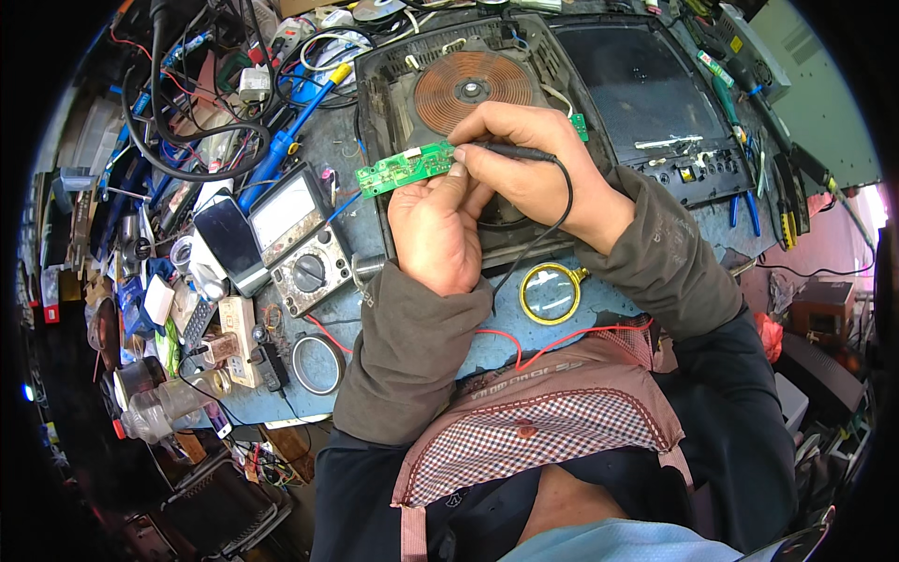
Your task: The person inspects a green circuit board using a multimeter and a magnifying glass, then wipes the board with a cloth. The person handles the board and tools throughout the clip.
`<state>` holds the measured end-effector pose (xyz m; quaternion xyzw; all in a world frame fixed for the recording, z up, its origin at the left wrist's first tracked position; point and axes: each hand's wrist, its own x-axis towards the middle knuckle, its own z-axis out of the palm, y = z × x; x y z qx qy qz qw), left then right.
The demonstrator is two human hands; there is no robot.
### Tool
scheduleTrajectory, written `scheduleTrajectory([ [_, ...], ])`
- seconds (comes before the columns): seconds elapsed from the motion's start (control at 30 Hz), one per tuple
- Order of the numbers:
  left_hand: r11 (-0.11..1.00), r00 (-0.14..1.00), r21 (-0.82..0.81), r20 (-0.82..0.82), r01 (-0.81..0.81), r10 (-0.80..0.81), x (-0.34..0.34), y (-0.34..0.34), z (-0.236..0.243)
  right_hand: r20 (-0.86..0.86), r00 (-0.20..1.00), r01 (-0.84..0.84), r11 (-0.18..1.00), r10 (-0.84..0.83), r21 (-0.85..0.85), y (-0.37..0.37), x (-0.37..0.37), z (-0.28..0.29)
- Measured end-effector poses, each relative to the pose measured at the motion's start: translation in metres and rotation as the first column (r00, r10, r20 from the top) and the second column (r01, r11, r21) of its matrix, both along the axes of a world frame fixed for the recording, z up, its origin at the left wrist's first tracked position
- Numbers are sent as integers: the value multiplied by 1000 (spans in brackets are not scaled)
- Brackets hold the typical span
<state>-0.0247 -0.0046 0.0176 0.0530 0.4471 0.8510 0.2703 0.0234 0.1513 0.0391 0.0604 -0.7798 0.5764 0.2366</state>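
**Light-blue fabric below, slim green board pinched above**

Light-blue fabric (618, 541) fills the lower edge, right under my view. My left fingers (449, 195) grasp the green circuit board (398, 171) by its right end, so most of the strip juts out to the left. My right fingers (492, 122) are wrapped pen-fashion around a black probe (510, 150), its tip at that same end; I cannot tell whether it touches metal.

I judge the board light, thin and stiff: no strain to hold up one-handed, but likely to crack if bent, and its small parts could be knocked loose. Its long edges seem the best hold, clear of the components; a fingertip under the free end would steady it. The probe's smooth barrel might slip, and its cable could tug, so I'd grip it firmly.

The board hangs over the left part of an open housing (375, 117), just toward me from a flat copper coil (440, 94). Farther out, a multimeter (309, 272) lies to the left, a yellow-rimmed magnifier (552, 293) nearer me on the blue surface (248, 409), and a dark glassy panel (637, 84) to the right.
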Motion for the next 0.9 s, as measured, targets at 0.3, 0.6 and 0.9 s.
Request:
scheduleTrajectory([
  [0.3,1000,1000,-9,5,-9,9,1,0,1,11,1000,15,1000,-15,-18,-1,0,0],
  [0.6,1000,1000,-19,12,-3,4,2,0,2,27,1000,9,1000,-9,-16,-1,0,0],
  [0.9,1000,1000,-6,7,2,-2,3,1,5,13,1000,22,1000,-22,-1,-1,0,0],
])
